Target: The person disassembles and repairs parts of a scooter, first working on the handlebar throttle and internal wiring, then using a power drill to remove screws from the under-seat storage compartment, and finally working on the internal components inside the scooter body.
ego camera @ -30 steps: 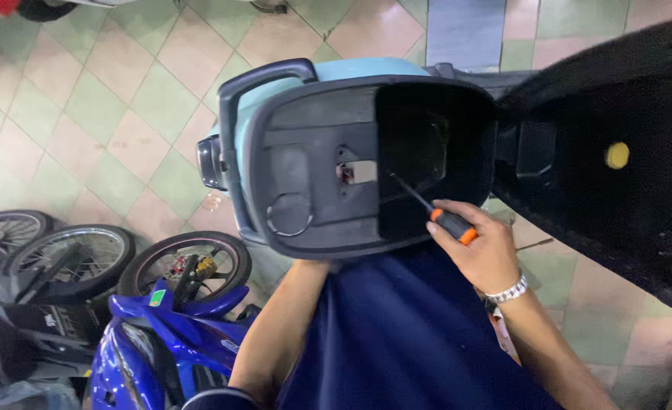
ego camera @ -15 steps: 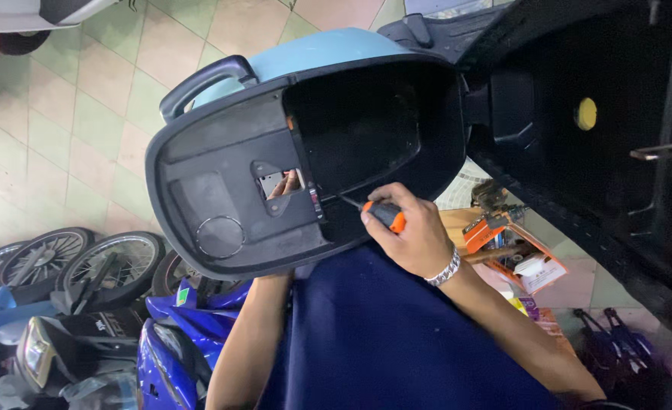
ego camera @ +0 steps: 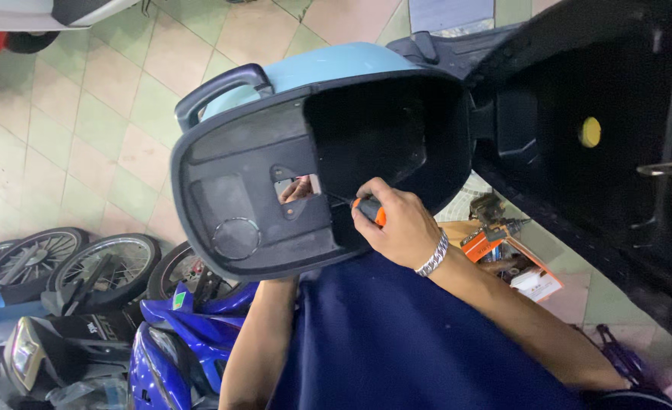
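The raised black seat underside [ego camera: 579, 175] fills the right of the view, hinged up beside the black under-seat storage tub [ego camera: 275, 197] of a light blue scooter, which sits just ahead of the person's chest. The tub's flat floor has a small opening [ego camera: 296, 187] near the middle, and fingertips show through it from below. A round ring mark [ego camera: 236, 238] lies on the floor nearer the person.

On the tiled floor to the left stand spoked wheels [ego camera: 70, 262] and a blue motorbike [ego camera: 176, 342]; to the right lies an orange power tool [ego camera: 482, 241] beside small boxes.

The right hand [ego camera: 400, 224] is curled tight around the orange handle of a screwdriver [ego camera: 368, 209], its tip aimed into the tub beside the opening. The left hand is hidden beneath the tub; only the forearm [ego camera: 256, 342] shows, so its grip cannot be told.
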